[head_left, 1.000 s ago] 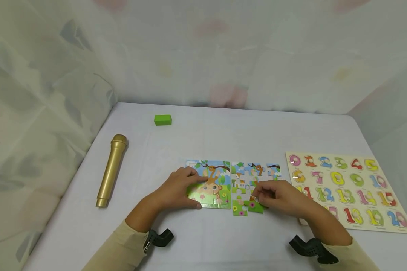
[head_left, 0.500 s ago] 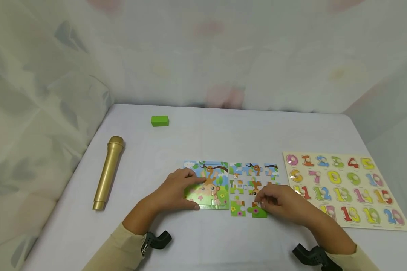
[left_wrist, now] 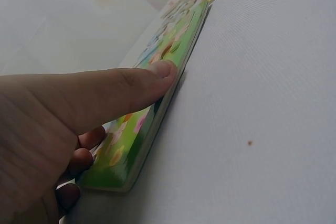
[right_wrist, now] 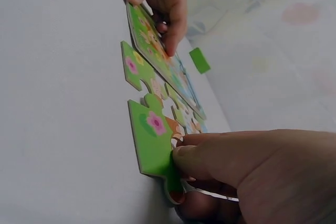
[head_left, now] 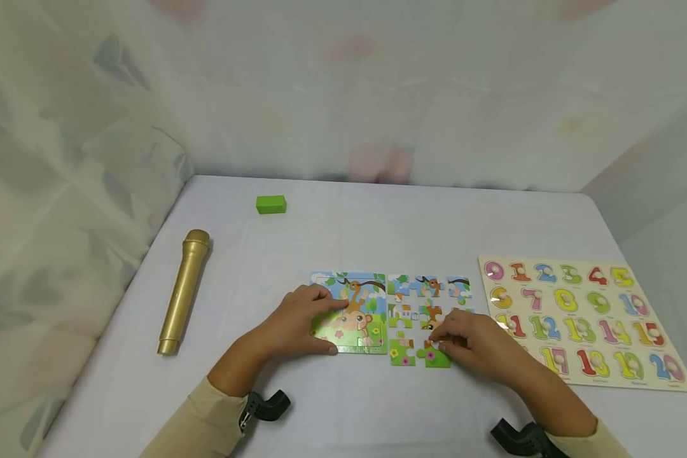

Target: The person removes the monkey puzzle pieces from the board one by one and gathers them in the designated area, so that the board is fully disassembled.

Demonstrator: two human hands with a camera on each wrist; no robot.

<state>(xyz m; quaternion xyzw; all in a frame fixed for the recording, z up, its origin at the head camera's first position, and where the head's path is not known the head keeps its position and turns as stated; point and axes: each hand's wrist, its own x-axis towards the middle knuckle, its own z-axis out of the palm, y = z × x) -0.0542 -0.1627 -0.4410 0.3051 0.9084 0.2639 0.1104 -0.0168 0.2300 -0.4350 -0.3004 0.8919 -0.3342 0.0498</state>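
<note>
My left hand [head_left: 300, 321] rests on a picture puzzle board [head_left: 349, 327] showing a monkey. Its straight thumb lies along the near border, and its index finger reaches over the picture, as the left wrist view also shows. With thumb and fingers, my right hand [head_left: 478, 346] pinches a green puzzle piece [right_wrist: 149, 140] with a pink flower. That piece's knob points at the neighbouring corner piece [right_wrist: 135, 69], which has a yellow and a pink flower. Further loose pieces [head_left: 429, 286] lie in spaced rows right of the board; my right hand hides some of them.
A wooden number board [head_left: 586, 327] with knobbed numerals lies to the right, partly behind my right forearm. On the left is a gold microphone [head_left: 184, 292]. A green block [head_left: 271, 204] sits near the back of the white table [head_left: 378, 222].
The flower piece has shifted slightly right and nearer to me, turning from tilted to level with the bottom row. My right hand moved with it; the left stays on the board.
</note>
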